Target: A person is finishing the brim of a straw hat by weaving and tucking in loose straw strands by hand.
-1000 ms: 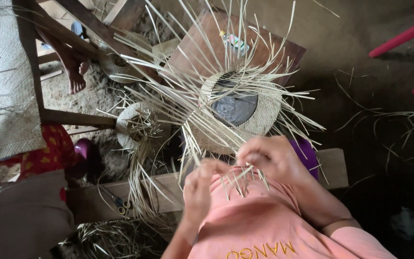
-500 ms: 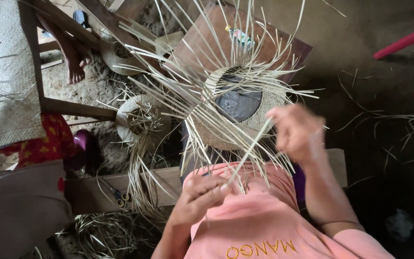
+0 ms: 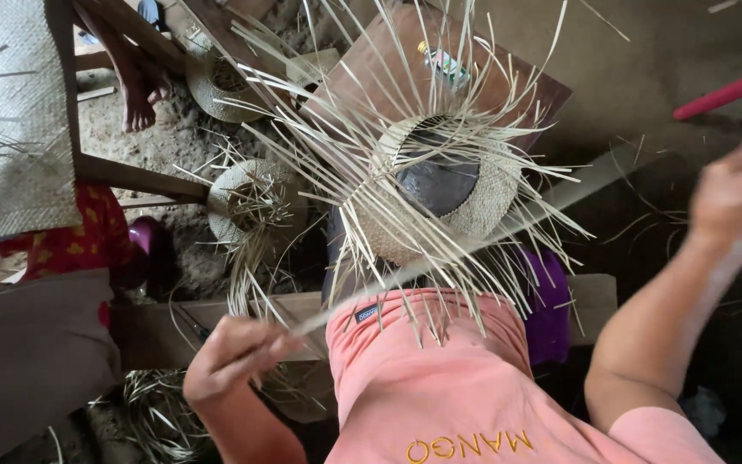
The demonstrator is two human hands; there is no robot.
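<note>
In the middle of the view, just above my pink shirt (image 3: 474,387), I see the half-woven straw hat (image 3: 431,193) resting on a dark round form, with many loose strips standing out from its rim in all directions. One long strip (image 3: 440,258) runs across the picture, stretched between my two hands. My left hand (image 3: 229,357) is low at the left, its fingers closed around the near end of this strip. My right hand (image 3: 736,193) is raised far to the right and blurred; it seems closed on the other end, but I cannot tell this for sure. I judge the danger to be in the tension: a dry strip pulled this hard may split or snap, and the pull could drag the hat off its form or loosen the woven part. Other unfinished hats (image 3: 255,202) lie on the earth floor (image 3: 182,146) at the left, near a woven mat (image 3: 15,112) and another person's bare foot (image 3: 139,103).
</note>
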